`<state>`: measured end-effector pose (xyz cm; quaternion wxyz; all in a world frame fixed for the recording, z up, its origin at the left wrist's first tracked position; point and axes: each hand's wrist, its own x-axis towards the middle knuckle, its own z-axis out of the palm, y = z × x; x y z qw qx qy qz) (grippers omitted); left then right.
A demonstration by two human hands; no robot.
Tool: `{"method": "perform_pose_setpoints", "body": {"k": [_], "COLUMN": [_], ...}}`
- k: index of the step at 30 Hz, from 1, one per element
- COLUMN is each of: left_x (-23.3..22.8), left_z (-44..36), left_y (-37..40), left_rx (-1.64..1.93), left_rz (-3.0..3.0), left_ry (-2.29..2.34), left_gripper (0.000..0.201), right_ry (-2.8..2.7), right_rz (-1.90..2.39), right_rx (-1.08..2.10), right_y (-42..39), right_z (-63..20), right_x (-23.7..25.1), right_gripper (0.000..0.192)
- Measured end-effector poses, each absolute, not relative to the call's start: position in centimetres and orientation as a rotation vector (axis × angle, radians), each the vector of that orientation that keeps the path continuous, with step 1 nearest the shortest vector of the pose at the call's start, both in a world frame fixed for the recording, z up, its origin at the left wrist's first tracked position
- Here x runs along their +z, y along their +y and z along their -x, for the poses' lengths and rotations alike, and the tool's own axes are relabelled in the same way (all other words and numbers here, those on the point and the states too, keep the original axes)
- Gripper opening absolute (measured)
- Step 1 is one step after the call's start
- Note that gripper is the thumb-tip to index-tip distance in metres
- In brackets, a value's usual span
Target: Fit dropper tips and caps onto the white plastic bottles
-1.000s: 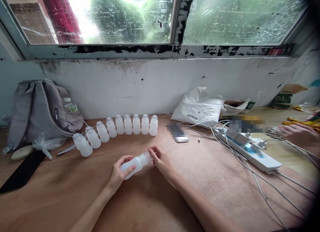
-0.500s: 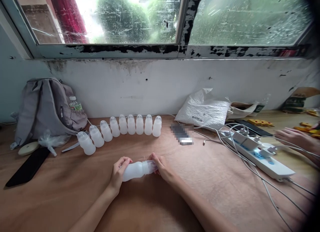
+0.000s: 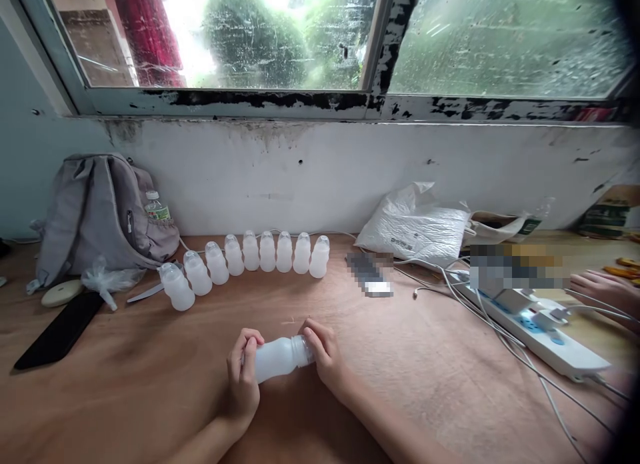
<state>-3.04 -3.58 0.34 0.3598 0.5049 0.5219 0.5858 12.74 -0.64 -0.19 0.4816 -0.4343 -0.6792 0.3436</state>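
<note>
A frosted white baby bottle (image 3: 278, 359) lies on its side between my hands, low over the wooden table (image 3: 165, 391). My left hand (image 3: 245, 377) is wrapped round its base end. At the other end my right hand (image 3: 323, 354) grips the clear cap, which the fingers partly hide. Behind my hands, several like bottles (image 3: 267, 252) with clear caps stand upright in a curved row.
A grey backpack (image 3: 100, 211), a black pouch (image 3: 60, 331) and a plastic bag (image 3: 110, 281) lie at left. On the right are a silver mailer bag (image 3: 417, 227), a white power strip (image 3: 545, 337) with cables and another person's hand (image 3: 605, 291). A blurred phone-like object (image 3: 371, 274) lies behind.
The view has shifted slightly. Both hands keep hold of the bottle, which is now a bit lower and more tilted. My left wrist has turned, and my right fingers have shifted round the cap.
</note>
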Motion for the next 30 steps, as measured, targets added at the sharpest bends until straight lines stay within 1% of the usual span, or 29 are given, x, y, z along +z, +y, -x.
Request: {"method": "perform_pose_setpoints", "body": {"k": [5, 9, 12, 14, 17, 21, 23, 27, 30], "left_x": [0.4, 0.4, 0.4, 0.4, 0.2, -0.1, -0.2, -0.2, 0.0], "left_z": [3.3, 3.4, 3.7, 4.1, 4.8, 5.3, 5.3, 4.9, 4.4], "left_y": [-4.0, -4.1, -3.2, -2.1, -0.2, 0.8, 0.6, -0.3, -1.0], "left_rx": [1.491, 1.483, 1.448, 1.383, 1.316, 1.365, 1.368, 1.298, 1.204], "left_rz": [-1.454, -1.493, -1.472, -1.417, -1.263, -1.080, -1.097, -1.278, -1.392], "left_ry": [1.322, 1.313, 1.323, 1.326, 1.323, 1.341, 1.328, 1.279, 1.245], "left_gripper": [0.022, 0.023, 0.025, 0.026, 0.020, 0.025, 0.027, 0.030, 0.034], "right_ry": [-1.741, -1.740, -1.723, -1.702, -1.592, -1.283, -1.180, -1.148, -1.124], "right_rz": [1.043, 1.053, 1.059, 1.093, 1.131, 0.946, 0.846, 0.833, 0.835], "right_rx": [0.856, 0.839, 0.894, 1.014, 1.307, 1.738, 1.833, 1.767, 1.672], "right_y": [-0.8, -1.0, -0.7, -0.2, 0.4, 0.7, 0.6, 0.4, 0.5], "right_z": [-12.9, -12.9, -12.8, -12.8, -12.9, -13.0, -13.0, -13.1, -13.2], "right_x": [0.0, -0.1, 0.1, 0.3, 0.4, 0.3, 0.4, 0.6, 0.9], "right_gripper": [0.038, 0.037, 0.037, 0.037, 0.035, 0.034, 0.032, 0.042, 0.037]}}
